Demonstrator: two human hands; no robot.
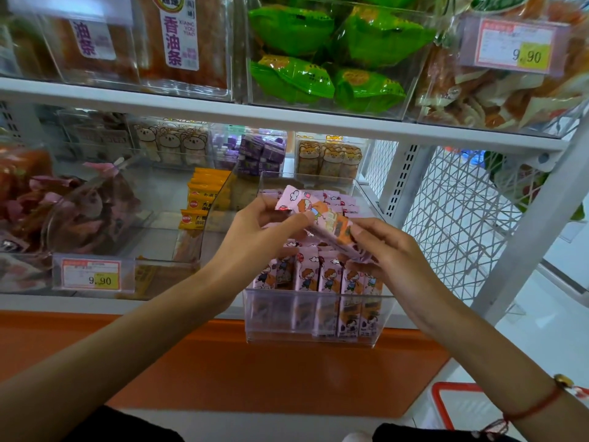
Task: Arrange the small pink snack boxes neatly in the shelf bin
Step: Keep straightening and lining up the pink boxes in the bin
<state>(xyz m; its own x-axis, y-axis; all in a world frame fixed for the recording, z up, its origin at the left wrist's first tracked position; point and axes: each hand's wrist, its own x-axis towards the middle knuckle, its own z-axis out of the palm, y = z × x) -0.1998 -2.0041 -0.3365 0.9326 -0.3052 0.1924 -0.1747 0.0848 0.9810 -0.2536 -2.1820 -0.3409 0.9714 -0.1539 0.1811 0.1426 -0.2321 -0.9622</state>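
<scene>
At far left on the lower shelf a clear bin holds dark pink and reddish packets, with a price tag reading 9.90 clipped to its front. Just right of that, orange packets stand in a row inside another clear bin. Behind them, at the back of the shelf, sit bear-printed packs, purple packs and fox-printed packs.

The left hand reaches in over the clear shelf bin at the shelf's front edge, its fingers curled around the near-left end of a small stack of pink snack boxes held tilted above the bin. The right hand pinches the other end of the same stack, thumb on top and fingers beneath, so both hands are closed on it together. Below them, upright pink boxes stand in a row against the bin's front wall, and more lie at its back.

A red cord bracelet circles the right wrist. Right of the bin, white wire mesh forms the shelf's side. On the upper shelf, green packets fill a clear bin, beside a second 9.90 tag. A red basket sits on the floor at lower right
</scene>
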